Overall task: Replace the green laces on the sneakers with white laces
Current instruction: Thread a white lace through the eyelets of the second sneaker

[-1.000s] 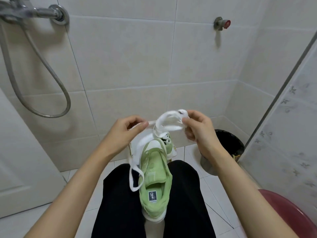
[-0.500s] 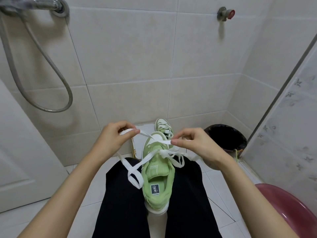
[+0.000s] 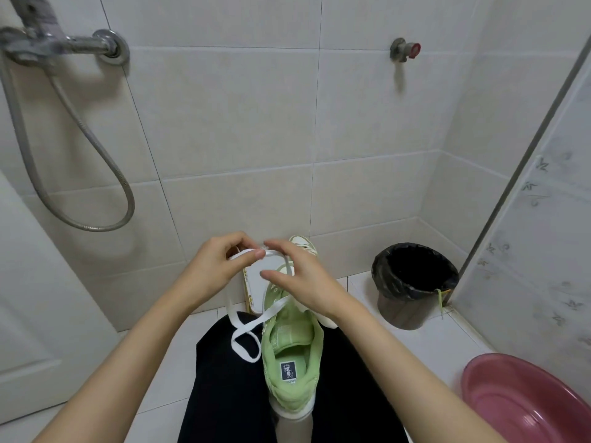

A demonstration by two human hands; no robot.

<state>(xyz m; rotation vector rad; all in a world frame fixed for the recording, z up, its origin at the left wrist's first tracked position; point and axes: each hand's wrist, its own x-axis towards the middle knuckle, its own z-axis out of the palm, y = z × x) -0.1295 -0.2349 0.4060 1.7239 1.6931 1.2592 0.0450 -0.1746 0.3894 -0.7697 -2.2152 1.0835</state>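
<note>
Green sneaker point(image 3: 289, 356) on the lap across black trousers point(image 3: 224, 378), heel near, toe far, opening up, label showing on the insole. White lace point(image 3: 244, 335) crossing the sneaker's upper, looping down on its left over the thigh, then rising to both hands.

Left hand point(image 3: 217, 270): thumb and fingers pinching the lace above the toe end. Right hand point(image 3: 303, 282) just beside it, fingers curved over the lace's top run, thumb apart below. Real grip or mere touch, cannot tell. Toe and front eyelets of the sneaker hidden behind the right hand.

Second sneaker point(image 3: 303, 243) on the floor at the far wall, only its toe showing past the right hand's fingers. Flat white panel point(image 3: 254, 282) leaning at the wall behind the hands, partly covered by both.

Further right, bin point(image 3: 403, 311) with black liner, thin green strand point(image 3: 441, 300) hanging over its right rim. Red basin point(image 3: 518, 401) near right, cut by the frame edge. Patterned partition point(image 3: 543, 235) on the right, white door point(image 3: 32, 282) on the left.

On the far tiled wall: shower hose point(image 3: 96, 228) looping at left below a metal tap point(image 3: 64, 46), red-handled valve point(image 3: 404, 51) upper right.
</note>
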